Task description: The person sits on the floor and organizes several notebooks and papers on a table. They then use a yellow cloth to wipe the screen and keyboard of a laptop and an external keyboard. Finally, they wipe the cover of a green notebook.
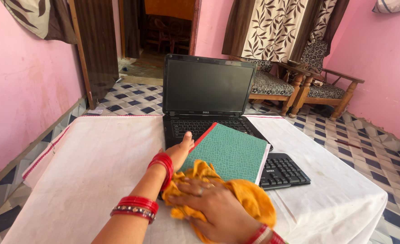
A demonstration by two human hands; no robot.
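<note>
The right hand [211,205] presses down with a spread, clenched grip on a crumpled orange cloth [236,192], bunched on the table at about 6 o'clock. The left hand [180,150] reaches forward just at 11 o'clock of it, fingers curled around the near left edge of a green notebook [229,151] with a red spine, thumb up against that edge; red bangles [139,207] ring the wrist and forearm. The notebook lies tilted, its far end resting on the keyboard deck of an open black laptop [207,88] at 12 o'clock, whose screen is dark. At 3 o'clock of the notebook, partly under it, sits a separate black keyboard [283,171]. All rest on a table covered with a white cloth [96,167]. Beyond, at 1 o'clock, wooden armchairs [295,86] stand before patterned curtains [276,27], with pink walls and a checked floor around.
</note>
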